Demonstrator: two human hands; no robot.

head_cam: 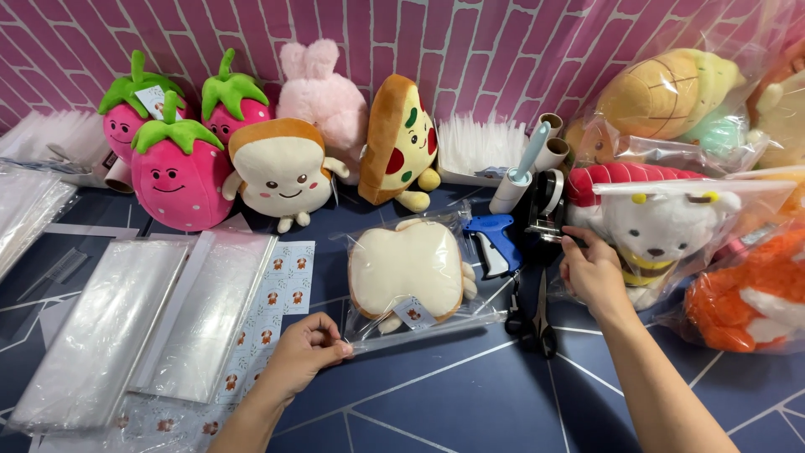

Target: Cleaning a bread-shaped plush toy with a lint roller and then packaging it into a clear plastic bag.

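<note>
A toast-shaped plush sealed in a clear plastic bag [408, 270] lies face down on the dark blue table, a small tag on its lower edge. My left hand [302, 352] pinches the bag's near left corner between thumb and fingers. My right hand [592, 270] reaches to the right, fingers at a black tape dispenser [547, 205] beside a bagged white plush with a red top [654, 226]. A blue tagging gun [495, 242] lies between the bagged toast and my right hand.
Black scissors [537, 323] lie near my right wrist. Stacks of clear bags [151, 315] and a sticker sheet [277, 302] sit at left. Strawberry, toast, bunny and pizza plushes [281, 168] line the pink brick wall. More bagged plushes [746, 294] pile at right.
</note>
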